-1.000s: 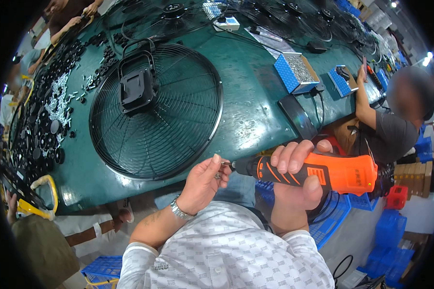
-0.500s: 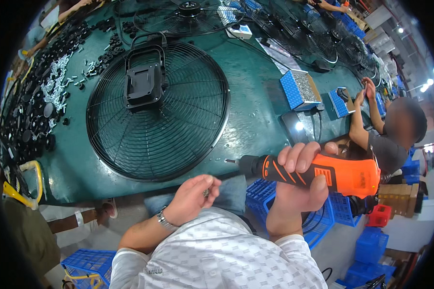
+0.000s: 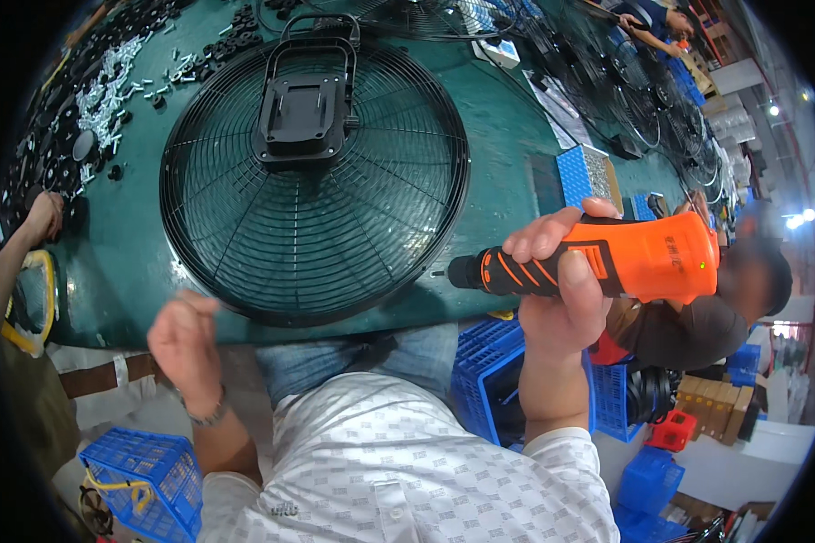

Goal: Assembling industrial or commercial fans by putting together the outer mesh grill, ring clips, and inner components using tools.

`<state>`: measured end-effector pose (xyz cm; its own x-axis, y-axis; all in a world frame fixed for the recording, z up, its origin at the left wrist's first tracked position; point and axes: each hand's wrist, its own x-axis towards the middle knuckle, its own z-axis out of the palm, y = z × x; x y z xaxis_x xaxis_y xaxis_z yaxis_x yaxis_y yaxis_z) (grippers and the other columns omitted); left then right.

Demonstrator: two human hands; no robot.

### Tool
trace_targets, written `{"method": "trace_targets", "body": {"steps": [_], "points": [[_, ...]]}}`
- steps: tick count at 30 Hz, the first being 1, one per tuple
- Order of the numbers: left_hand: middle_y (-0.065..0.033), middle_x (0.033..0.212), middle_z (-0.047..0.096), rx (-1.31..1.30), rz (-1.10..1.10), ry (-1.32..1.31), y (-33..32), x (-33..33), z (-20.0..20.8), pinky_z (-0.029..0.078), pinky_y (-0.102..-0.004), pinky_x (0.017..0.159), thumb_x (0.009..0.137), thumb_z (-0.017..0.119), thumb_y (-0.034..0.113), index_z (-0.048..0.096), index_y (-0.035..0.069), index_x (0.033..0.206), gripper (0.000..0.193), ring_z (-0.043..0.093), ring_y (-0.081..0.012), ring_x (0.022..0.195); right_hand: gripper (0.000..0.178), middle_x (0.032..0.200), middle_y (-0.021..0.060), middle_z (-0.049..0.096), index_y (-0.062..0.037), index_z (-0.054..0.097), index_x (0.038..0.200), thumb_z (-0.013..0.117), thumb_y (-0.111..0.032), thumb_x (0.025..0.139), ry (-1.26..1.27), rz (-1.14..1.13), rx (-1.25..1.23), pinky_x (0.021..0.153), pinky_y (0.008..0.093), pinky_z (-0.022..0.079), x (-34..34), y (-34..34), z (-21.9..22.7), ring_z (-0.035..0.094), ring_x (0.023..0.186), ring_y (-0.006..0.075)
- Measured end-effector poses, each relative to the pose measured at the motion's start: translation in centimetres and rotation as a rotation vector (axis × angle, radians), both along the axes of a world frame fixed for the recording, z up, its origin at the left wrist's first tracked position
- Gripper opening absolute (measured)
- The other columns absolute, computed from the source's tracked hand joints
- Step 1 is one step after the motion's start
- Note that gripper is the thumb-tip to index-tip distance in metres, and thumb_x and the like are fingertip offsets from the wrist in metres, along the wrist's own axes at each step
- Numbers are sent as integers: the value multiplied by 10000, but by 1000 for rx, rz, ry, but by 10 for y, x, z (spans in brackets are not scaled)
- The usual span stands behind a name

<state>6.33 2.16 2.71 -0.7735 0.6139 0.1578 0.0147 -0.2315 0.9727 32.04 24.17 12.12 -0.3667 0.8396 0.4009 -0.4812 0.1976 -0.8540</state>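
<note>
In my right hand (image 3: 561, 271) is an orange and black cordless screwdriver (image 3: 647, 258), its bit pointing left towards the rim of a round black fan (image 3: 335, 222). The bit stays apart from that rim. My left hand (image 3: 186, 344) is at the near left edge of the fan, over the table's front edge, with its fingers curled. What it holds, if anything, is hidden. The fan lies flat with its wire grille upward. On the grille sit a square black motor housing (image 3: 303, 118) and a black bracket handle (image 3: 290, 50).
Loose silver screws (image 3: 104, 100) and black round parts (image 3: 59, 158) cover the green table's left side. A blue box of small metal parts (image 3: 589, 176) stands right. A co-worker's hand (image 3: 43, 217) reaches in at left; another person sits right. Blue crates (image 3: 145, 480) stand below.
My left hand has moved left, away from my waist. The screwdriver in my right hand has risen slightly. My view has shifted, and a co-worker's hand has come in at the left.
</note>
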Motion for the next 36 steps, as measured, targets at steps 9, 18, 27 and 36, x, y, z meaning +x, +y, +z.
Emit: {"method": "trace_targets", "body": {"steps": [9,18,27,36], "points": [[19,818,582,-203,463,441,19,-65,-32,372,-178,665,996,521,158,659,-77,971,273,462,-35,732,436,883,109,587,2,385,1230,582,-13,840,-80,-9,74,742,394,541,-12,4,-8,610,779,206],[117,649,382,-226,420,338,21,-69,-57,179,-188,497,1000,526,222,679,-40,1009,303,273,17,565,460,877,112,582,-7,386,1240,603,-51,837,-53,-4,40,732,407,540,-11,5,-10,599,779,211],[115,626,351,-229,410,324,22,-63,-59,168,-195,486,1002,521,226,673,-44,1012,310,261,14,546,468,873,104,582,-24,394,1246,612,-69,834,-34,-8,15,729,418,531,-11,4,-12,599,781,212],[44,647,476,-137,358,126,6,-13,-25,282,-213,512,995,504,185,655,-46,999,276,349,-24,563,479,871,102,582,-38,395,1251,617,-89,830,-12,-11,46,737,416,523,-1,1,-8,597,777,212]]}}
